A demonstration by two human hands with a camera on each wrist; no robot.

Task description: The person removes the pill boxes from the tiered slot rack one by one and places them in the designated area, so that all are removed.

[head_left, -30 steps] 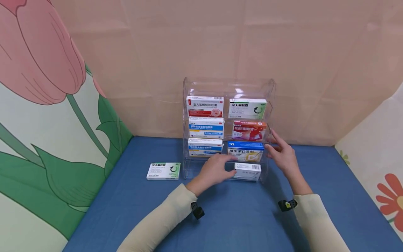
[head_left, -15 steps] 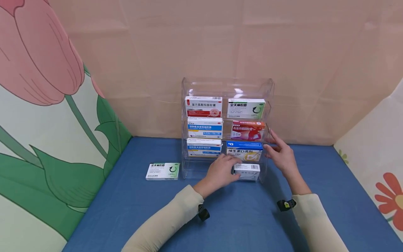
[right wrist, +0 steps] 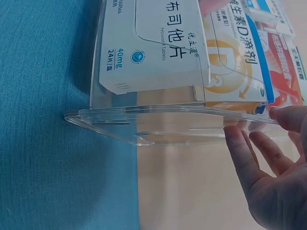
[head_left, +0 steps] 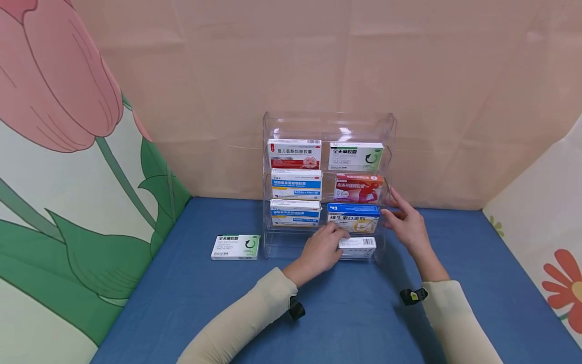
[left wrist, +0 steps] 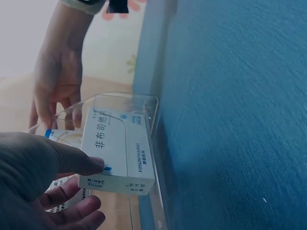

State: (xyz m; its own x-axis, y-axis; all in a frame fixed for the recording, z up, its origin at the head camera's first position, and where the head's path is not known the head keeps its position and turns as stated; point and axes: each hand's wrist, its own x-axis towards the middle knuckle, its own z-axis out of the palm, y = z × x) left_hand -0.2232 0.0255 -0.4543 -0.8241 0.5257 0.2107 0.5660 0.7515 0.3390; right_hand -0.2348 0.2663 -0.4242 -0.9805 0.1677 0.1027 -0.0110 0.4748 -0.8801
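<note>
On the blue counter (head_left: pixel 354 323) stands a clear rack (head_left: pixel 286 244); lower right of centre, the left grip (head_left: pixel 320 249) pinches the white box (head_left: pixel 360 247) at its left end; the right grip (head_left: pixel 409 227) grasps the rack's side.

white box (left wrist: pixel 115 143): "fosun pharma", "40mg", green-white carton (head_left: pixel 235 247): apparently "100%"

Rack (head_left: pixel 327 124) glossy plastic; white box (left wrist: pixel 114 143) smooth card; tabletop (head_left: pixel 354 313) matt, probably cloth

A beige backdrop (head_left: pixel 227 76), flower-printed side panels (head_left: pixel 68 101) and blue cloth (head_left: pixel 345 313) suggest a staged tabletop setting.
</note>
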